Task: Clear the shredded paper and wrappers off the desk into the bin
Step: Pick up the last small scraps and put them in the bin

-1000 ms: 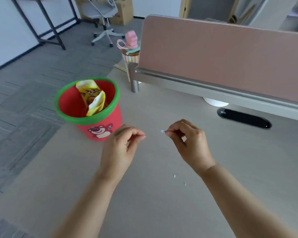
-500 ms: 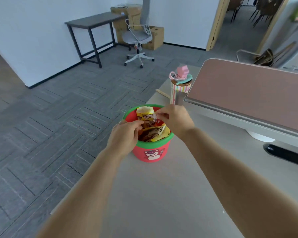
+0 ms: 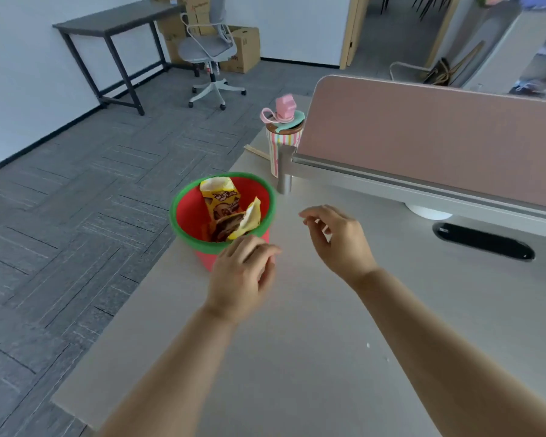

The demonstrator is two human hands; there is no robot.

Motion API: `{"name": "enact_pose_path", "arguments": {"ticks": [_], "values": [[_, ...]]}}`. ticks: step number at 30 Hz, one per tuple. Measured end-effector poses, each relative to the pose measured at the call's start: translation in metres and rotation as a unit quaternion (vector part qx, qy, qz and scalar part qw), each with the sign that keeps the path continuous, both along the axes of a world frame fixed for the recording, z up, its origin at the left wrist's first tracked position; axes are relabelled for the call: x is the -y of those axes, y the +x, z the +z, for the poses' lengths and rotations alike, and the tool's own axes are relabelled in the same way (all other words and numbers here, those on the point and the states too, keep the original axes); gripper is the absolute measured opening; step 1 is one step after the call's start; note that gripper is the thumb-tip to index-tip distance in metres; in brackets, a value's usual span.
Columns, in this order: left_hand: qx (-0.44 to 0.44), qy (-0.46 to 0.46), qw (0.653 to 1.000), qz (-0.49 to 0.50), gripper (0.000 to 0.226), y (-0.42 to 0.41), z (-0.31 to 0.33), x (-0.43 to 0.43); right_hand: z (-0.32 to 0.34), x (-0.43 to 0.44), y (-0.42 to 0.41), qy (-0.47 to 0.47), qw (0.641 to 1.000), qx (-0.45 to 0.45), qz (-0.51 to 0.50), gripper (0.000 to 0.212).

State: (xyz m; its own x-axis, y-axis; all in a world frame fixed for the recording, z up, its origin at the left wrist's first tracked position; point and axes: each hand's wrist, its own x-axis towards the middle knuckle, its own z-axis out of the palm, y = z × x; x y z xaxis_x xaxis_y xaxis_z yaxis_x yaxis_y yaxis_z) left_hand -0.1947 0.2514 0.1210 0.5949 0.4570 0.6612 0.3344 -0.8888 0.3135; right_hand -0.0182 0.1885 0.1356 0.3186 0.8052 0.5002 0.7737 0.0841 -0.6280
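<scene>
A red bin [image 3: 189, 216] with a green rim stands on the desk [image 3: 312, 357] near its left edge. Yellow snack wrappers [image 3: 223, 201] stick up inside it. My left hand [image 3: 243, 275] hovers just in front of the bin, fingers loosely curled, holding nothing I can see. My right hand [image 3: 338, 238] hangs to the right of the bin above the desk, fingers relaxed and empty. Two tiny white paper bits [image 3: 368, 344] lie on the desk by my right forearm.
A striped cup [image 3: 282, 143] with a pink lid stands behind the bin beside a pink divider panel [image 3: 423, 137]. A black cable slot [image 3: 483, 241] is at the right. The desk's left edge drops to grey carpet; an office chair [image 3: 210, 48] and a dark table [image 3: 114, 23] stand beyond.
Both hands were over the bin half a second ago, the right pinching a paper scrap. Now both have drawn back from the bin and the right hand holds nothing.
</scene>
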Motion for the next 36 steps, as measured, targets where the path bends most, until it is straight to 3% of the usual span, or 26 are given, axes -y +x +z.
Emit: {"name": "enact_pose_path", "arguments": {"ticks": [3, 8, 12, 16, 19, 30, 33, 36], "values": [[-0.043, -0.036, 0.997, -0.056, 0.013, 0.033, -0.027, 0.028, -0.033, 0.058, 0.035, -0.063, 0.997, -0.004, -0.038, 0.019], [-0.236, -0.174, 0.95, -0.108, 0.039, 0.082, -0.095, 0.087, -0.091, 0.17, 0.093, -0.197, 0.969, -0.049, -0.141, 0.02], [-0.308, -0.147, 0.937, -0.073, 0.049, 0.093, -0.13, 0.122, -0.129, 0.242, 0.108, -0.261, 0.944, -0.029, -0.202, 0.029], [-0.293, -0.084, 0.95, -0.058, 0.053, 0.089, -0.154, 0.149, -0.154, 0.279, 0.104, -0.268, 0.95, 0.023, -0.161, 0.045], [-0.282, -0.075, 0.956, -0.036, 0.049, 0.087, -0.155, 0.158, -0.158, 0.28, 0.103, -0.278, 0.948, 0.012, -0.152, 0.052], [-0.198, -0.21, 0.954, -0.077, 0.013, 0.115, -0.151, 0.184, -0.156, 0.241, 0.116, -0.248, 0.96, -0.06, -0.114, 0.012], [-0.17, -0.257, 0.948, -0.074, 0.018, 0.116, -0.15, 0.188, -0.157, 0.239, 0.113, -0.237, 0.964, -0.056, -0.11, 0.01], [-0.167, -0.271, 0.948, -0.019, 0.039, 0.108, -0.148, 0.185, -0.155, 0.237, 0.111, -0.24, 0.962, -0.079, -0.106, 0.008]]}}
